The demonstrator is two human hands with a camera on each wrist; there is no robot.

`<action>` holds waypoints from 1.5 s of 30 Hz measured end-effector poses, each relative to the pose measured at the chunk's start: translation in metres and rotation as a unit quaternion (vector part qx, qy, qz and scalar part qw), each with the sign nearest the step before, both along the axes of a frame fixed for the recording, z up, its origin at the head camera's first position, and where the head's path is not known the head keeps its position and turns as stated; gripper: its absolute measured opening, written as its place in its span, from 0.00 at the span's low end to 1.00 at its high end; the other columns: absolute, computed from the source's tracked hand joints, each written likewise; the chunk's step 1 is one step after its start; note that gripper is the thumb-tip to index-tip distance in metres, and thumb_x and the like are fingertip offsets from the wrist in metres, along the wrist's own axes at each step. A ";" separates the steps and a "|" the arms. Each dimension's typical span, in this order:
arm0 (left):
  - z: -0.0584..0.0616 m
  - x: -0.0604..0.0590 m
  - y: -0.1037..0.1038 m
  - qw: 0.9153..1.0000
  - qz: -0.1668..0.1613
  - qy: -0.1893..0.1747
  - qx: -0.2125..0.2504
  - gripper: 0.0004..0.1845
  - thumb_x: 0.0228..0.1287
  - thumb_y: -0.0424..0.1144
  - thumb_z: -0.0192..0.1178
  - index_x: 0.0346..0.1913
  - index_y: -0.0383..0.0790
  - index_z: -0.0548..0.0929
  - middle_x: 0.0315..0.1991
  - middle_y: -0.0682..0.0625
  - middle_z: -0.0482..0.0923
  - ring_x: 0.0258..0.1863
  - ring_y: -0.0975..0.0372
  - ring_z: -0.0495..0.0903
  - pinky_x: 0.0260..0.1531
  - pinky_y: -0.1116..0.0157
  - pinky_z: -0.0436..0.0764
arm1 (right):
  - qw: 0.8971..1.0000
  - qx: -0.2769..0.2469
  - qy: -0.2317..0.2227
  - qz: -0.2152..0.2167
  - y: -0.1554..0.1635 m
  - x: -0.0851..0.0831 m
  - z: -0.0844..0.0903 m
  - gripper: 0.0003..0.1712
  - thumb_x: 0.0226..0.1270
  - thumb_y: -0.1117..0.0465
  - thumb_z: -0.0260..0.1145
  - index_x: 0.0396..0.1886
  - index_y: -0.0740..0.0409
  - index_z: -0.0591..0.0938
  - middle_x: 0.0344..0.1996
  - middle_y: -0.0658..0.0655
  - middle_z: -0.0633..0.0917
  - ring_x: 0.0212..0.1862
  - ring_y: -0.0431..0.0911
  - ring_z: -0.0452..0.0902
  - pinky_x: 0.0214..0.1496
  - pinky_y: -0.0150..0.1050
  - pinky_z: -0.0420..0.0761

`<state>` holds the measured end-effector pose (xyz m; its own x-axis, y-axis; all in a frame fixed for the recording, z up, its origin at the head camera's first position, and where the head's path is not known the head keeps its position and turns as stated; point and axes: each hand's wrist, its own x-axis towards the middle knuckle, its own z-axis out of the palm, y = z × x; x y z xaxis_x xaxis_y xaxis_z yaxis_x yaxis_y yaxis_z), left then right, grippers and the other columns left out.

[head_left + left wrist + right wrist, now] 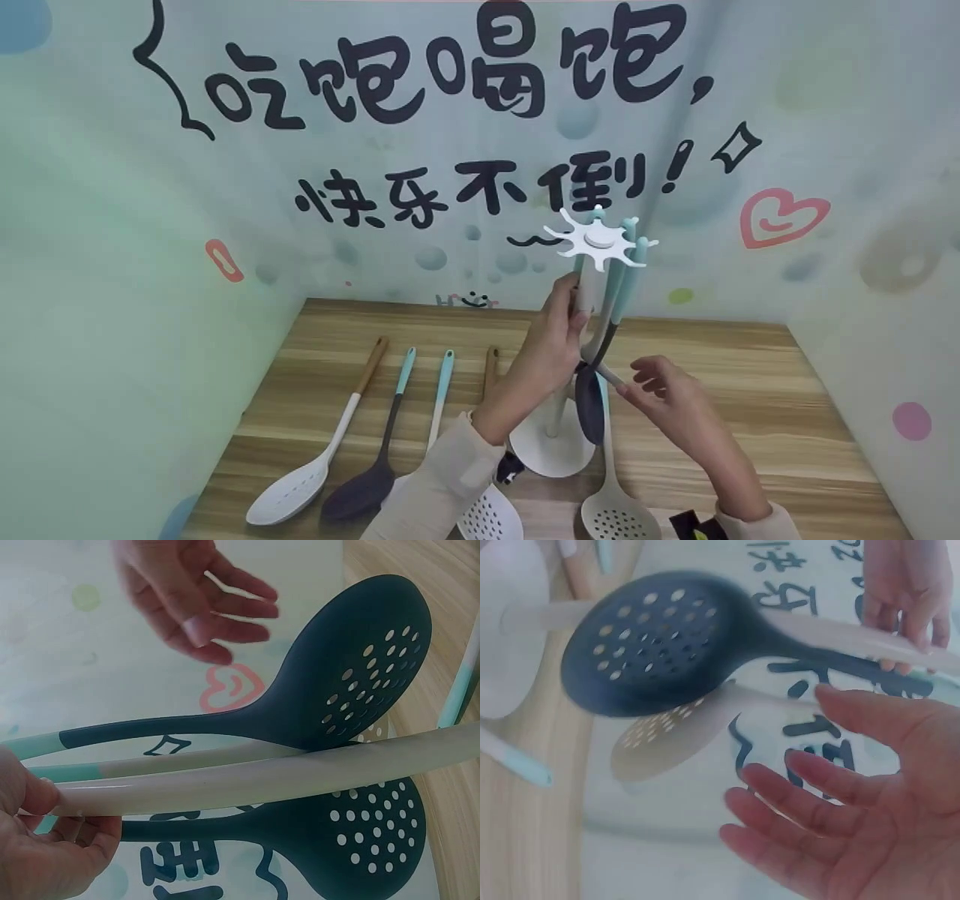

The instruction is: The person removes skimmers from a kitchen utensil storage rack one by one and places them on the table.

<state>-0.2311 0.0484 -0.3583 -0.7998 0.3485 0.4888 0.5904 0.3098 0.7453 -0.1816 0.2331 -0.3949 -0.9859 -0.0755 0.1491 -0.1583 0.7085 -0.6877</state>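
Observation:
A white utensil stand (599, 238) with a star-shaped hook top stands upright on its round base (555, 450). My left hand (551, 341) grips its pole (262, 774) below the hooks. From the hooks hang mint-handled skimmers: two dark ones, one upper (367, 660) and one lower (375, 832) in the left wrist view, and a beige one (660, 739), partly hidden behind a dark one (652, 645). My right hand (679, 409) is beside the hanging skimmers, to the right of the stand. Its fingers (810, 817) are spread and hold nothing.
On the wooden table (720, 375) lie a white slotted spoon (289, 491), a dark spoon-like utensil (360, 491), a white skimmer (491, 517) and a beige skimmer (619, 517). My left sleeve (442, 480) covers parts of the middle ones. A printed cloth (862, 300) rises behind.

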 end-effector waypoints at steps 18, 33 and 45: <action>-0.002 -0.002 0.000 1.000 0.000 -0.008 -0.002 0.23 0.70 0.35 0.42 0.65 0.41 0.52 0.54 0.40 0.67 0.55 0.53 0.72 0.57 0.58 0.74 | 0.971 -0.206 0.118 0.041 -0.036 -0.013 -0.012 0.22 0.60 0.73 0.63 0.55 0.69 0.72 0.46 0.66 0.81 0.49 0.49 0.79 0.50 0.29 0.79; -0.001 -0.002 0.000 1.000 -0.004 -0.006 -0.007 0.24 0.70 0.34 0.42 0.66 0.41 0.51 0.55 0.41 0.66 0.54 0.55 0.72 0.56 0.58 0.74 | 0.962 -0.243 0.123 0.028 -0.040 -0.015 -0.017 0.17 0.64 0.66 0.61 0.51 0.67 0.74 0.41 0.64 0.81 0.42 0.35 0.79 0.44 0.26 0.80; 0.000 -0.001 0.000 1.000 0.000 -0.028 -0.008 0.24 0.71 0.33 0.41 0.67 0.43 0.51 0.57 0.42 0.66 0.58 0.54 0.71 0.58 0.57 0.73 | 0.953 -0.254 0.155 0.049 -0.039 -0.011 -0.016 0.13 0.63 0.70 0.61 0.47 0.68 0.75 0.37 0.66 0.82 0.39 0.38 0.81 0.40 0.31 0.83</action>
